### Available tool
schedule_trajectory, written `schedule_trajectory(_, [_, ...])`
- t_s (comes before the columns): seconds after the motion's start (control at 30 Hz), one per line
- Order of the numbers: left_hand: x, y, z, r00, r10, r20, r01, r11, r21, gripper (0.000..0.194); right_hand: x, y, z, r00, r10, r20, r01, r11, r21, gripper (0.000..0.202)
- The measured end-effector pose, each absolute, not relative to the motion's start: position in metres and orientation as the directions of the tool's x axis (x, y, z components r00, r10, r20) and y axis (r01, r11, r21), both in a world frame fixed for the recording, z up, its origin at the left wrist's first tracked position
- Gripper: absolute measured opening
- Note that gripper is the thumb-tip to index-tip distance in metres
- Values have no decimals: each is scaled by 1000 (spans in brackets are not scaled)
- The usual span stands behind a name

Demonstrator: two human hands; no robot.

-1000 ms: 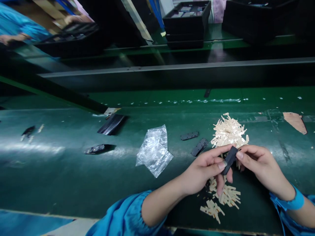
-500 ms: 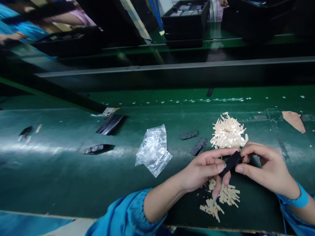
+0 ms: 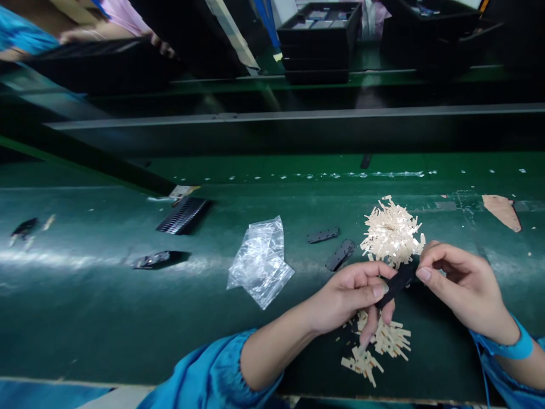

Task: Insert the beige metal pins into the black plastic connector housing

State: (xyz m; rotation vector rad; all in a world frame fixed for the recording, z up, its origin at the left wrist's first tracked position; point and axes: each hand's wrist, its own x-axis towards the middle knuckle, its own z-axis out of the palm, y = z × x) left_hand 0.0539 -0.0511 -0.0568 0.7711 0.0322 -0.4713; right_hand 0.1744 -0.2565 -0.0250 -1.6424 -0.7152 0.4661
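A small black oblong part is held at a tilt between the thumb and fingers of my left hand. At its upper right end, my right hand has thumb and forefinger pinched together; whatever is between them is too small to make out. Just beyond the hands lies a heap of cream-coloured strips. Below my left hand, smaller clusters of similar strips are spread near the table's front edge. Two flat black pieces with small holes, one a narrow plate and one a wider plate, lie left of the heap.
Clear plastic bags lie mid-table. Farther left are a ribbed black stack and a shiny black piece. A tan scrap lies at right. Black trays stand behind the rail; another person's hands show at upper left.
My right thumb and forefinger have drawn together into a pinch at the black part's end. The view has shifted slightly. At upper left, the other person's arms have moved.
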Motion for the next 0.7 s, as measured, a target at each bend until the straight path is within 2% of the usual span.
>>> schedule_trajectory(0.1, [54, -50, -54, 892, -386, -236, 436, 591, 679, 33, 175, -257, -25, 712, 701, 46, 167, -105, -980, 18])
schedule_trajectory(0.2, [54, -46, -49, 866, -400, -299, 480, 498, 722, 33, 179, -258, -25, 650, 756, -82, 61, -159, -985, 26])
schedule_trajectory(0.3, [54, -40, -39, 857, -380, -347, 466, 286, 837, 29, 180, -258, -23, 510, 830, -227, 34, -284, -958, 29])
schedule_trajectory(0.4, [54, -36, -25, 886, -274, -373, 395, 24, 919, 28, 173, -254, -18, 391, 873, -292, 195, -389, -900, 19])
schedule_trajectory(0.5, [55, -33, -15, 896, -223, -385, 351, -174, 920, 37, 167, -247, -13, 370, 910, -189, 485, -362, -796, 17])
schedule_trajectory(0.57, [56, -30, -12, 936, -105, -336, 289, -317, 903, 42, 173, -242, -12, 399, 914, -79, 629, -335, -701, 22])
schedule_trajectory(0.63, [56, -24, -10, 973, 98, -209, 230, -472, 851, 45, 192, -238, -11, 524, 852, 10, 673, -407, -618, 31])
schedule_trajectory(0.7, [54, -17, -8, 971, 227, -80, 197, -559, 806, 46, 218, -236, -11, 712, 697, 85, 636, -589, -498, 44])
